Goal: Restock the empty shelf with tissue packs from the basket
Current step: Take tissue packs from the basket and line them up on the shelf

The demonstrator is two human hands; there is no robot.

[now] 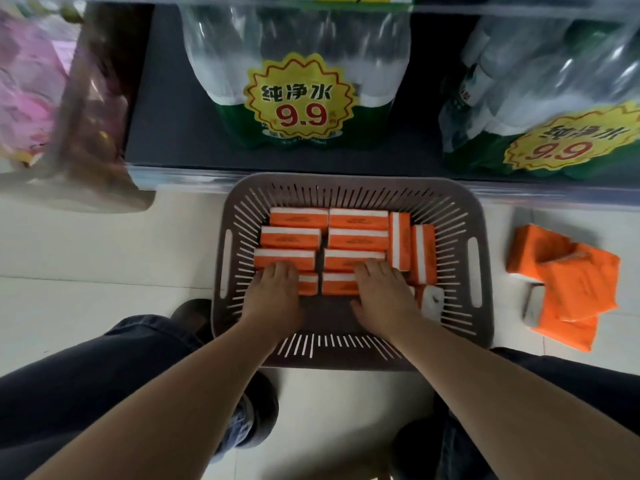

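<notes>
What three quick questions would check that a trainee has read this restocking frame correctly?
1. True or false: the slotted grey plastic basket stands on the dark shelf.
2. The left hand and right hand both touch which? A) orange-and-white tissue packs in the basket; B) bottled water; C) a pink bag.
3. Fill in: the loose orange packs lie on the person's ____ side of the basket.

Key: 1 false, it stands on the pale tiled floor; 2 A; 3 right.
</notes>
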